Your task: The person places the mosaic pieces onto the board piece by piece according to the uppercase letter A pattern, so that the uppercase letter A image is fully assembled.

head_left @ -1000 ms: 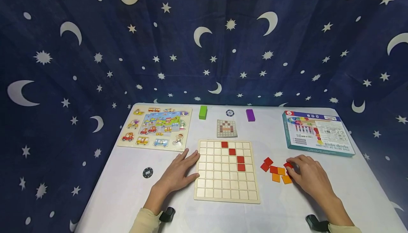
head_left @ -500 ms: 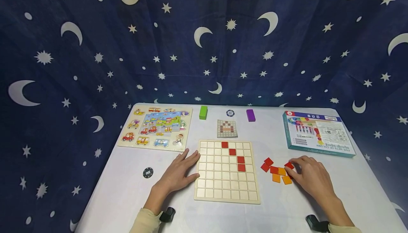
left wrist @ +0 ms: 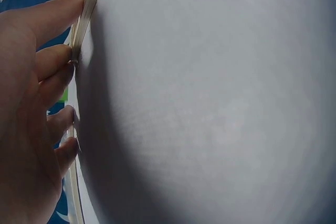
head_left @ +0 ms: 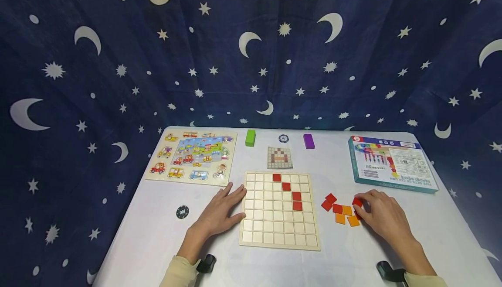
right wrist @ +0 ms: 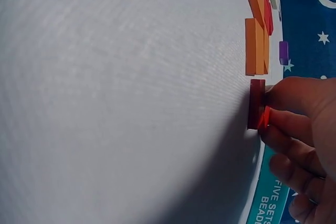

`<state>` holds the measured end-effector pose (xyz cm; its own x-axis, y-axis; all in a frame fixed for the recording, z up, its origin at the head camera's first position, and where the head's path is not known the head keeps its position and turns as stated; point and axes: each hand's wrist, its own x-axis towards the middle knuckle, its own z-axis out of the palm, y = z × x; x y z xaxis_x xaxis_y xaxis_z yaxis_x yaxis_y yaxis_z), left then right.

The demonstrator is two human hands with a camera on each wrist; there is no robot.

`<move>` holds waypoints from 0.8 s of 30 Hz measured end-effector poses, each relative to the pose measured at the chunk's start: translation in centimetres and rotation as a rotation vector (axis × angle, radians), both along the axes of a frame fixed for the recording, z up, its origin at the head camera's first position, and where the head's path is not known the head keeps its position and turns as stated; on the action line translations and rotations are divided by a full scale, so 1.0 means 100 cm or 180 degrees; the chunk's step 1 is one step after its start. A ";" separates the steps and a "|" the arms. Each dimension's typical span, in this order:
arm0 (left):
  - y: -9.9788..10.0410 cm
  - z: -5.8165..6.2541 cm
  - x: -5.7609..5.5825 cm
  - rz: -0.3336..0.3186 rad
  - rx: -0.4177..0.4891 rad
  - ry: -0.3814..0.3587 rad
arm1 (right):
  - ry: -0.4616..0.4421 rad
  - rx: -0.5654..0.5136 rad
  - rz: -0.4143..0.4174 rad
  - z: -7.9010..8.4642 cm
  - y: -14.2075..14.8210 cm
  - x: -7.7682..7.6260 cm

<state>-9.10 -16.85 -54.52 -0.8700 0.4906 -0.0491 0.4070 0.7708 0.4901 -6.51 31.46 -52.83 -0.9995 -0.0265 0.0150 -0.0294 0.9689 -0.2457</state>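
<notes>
In the head view, my left hand [head_left: 220,208] lies with spread fingers along the left edge of a wooden grid board [head_left: 280,242]. Fingertips meet the board's side in the left wrist view. Four-sided red tiles fill several cells of the board, one being a red tile [head_left: 296,196] toward its right. My right hand [head_left: 383,213] pinches a red tile [head_left: 356,202] between thumb and index finger, beside a loose group of red and orange tiles. Another red tile [right wrist: 256,104] stands out under the thumb in the right wrist view. An orange tile [head_left: 353,221] lies just left of that hand.
A small pattern card [head_left: 279,158] lies behind the board, with a green block [head_left: 250,138], a purple block [head_left: 308,141] and a poker chip [head_left: 283,138] farther back. A vehicle puzzle board [head_left: 157,178] is back left, a bead box [head_left: 392,165] back right. A black chip [head_left: 182,212] lies left.
The red tile at my right fingertips has shifted slightly right and away from me, and more of another red tile below it shows. My left hand and the board stay put.
</notes>
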 end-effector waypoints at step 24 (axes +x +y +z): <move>0.000 0.002 0.001 0.0009 0.0032 -0.0007 | 0.0467 -0.0042 0.0816 0.004 -0.091 0.002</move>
